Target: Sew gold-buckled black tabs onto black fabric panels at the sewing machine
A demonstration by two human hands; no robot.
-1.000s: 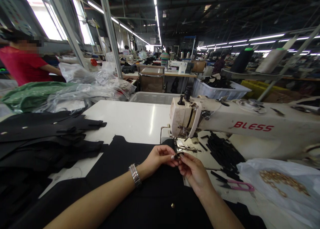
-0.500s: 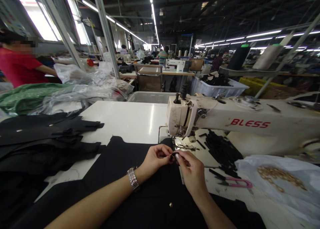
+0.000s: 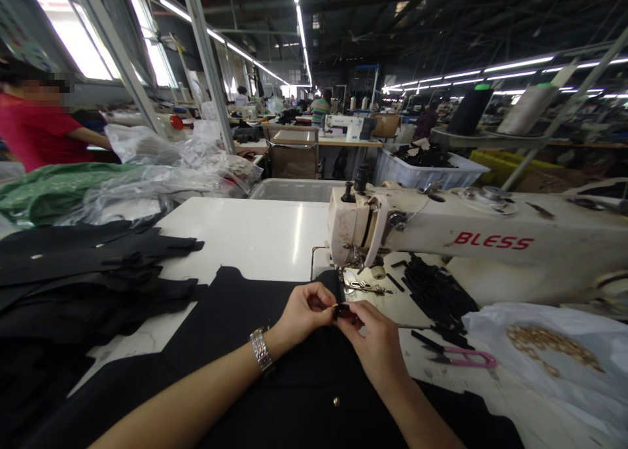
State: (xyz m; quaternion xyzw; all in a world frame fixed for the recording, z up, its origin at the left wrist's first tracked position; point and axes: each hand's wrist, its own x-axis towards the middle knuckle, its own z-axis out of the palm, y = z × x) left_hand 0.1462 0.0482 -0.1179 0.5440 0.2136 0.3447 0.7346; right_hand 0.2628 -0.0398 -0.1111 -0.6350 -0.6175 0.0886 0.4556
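My left hand (image 3: 310,315) and my right hand (image 3: 375,339) meet in front of the sewing machine's needle area. Both pinch a short black fabric strip (image 3: 345,310) between thumb and fingers. A tiny gold-coloured glint shows beside the strip at my left fingertips, too small to name. Under my hands spreads a large black fabric piece (image 3: 206,344), with a small gold stud (image 3: 336,402) on it. The cream sewing machine (image 3: 422,223) stands just beyond my right hand.
At right lie pink-handled thread snips (image 3: 466,357), a pile of black strips (image 3: 434,292) and a plastic bag (image 3: 495,321) with gold-coloured rings (image 3: 554,344). Stacked black fabric pieces (image 3: 73,292) cover the left side. A person in red (image 3: 39,128) sits at far left.
My right fingers have shifted slightly down and changed their hold, and the black strip now shows more between both hands. My left hand stays almost in place.
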